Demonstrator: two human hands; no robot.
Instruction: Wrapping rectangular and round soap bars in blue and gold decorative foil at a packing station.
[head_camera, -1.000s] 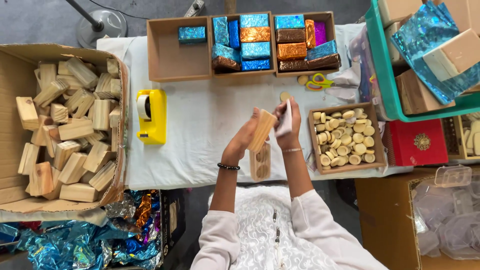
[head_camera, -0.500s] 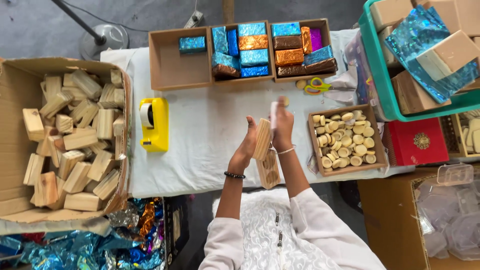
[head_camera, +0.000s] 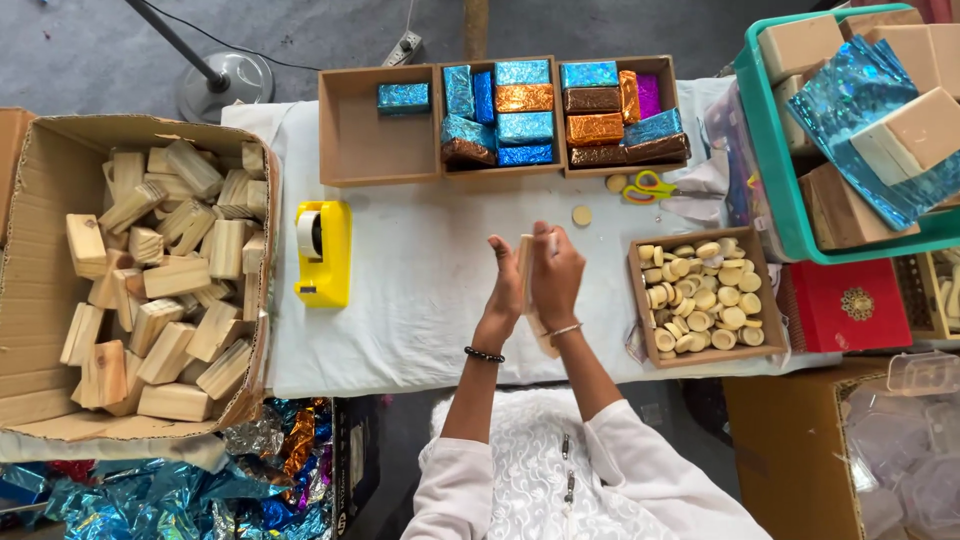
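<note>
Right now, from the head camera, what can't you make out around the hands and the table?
- Wooden block: mostly covered by the left hand and right hand pressed around it; its faces stay hidden.
- Second block below: half hidden by the right wrist.
- Cardboard box of blocks: cut off by the left edge.
- Green crate: cut off by the right edge.
- Foil scraps: cut off at the bottom.

Three brown trays (head_camera: 345, 130), one yellow tape dispenser (head_camera: 323, 253), one scissors (head_camera: 648, 186).

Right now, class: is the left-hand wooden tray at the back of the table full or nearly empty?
Nearly empty. The left wooden tray shows mostly bare bottom, holding only one blue foil-wrapped block in its back right corner.
</note>
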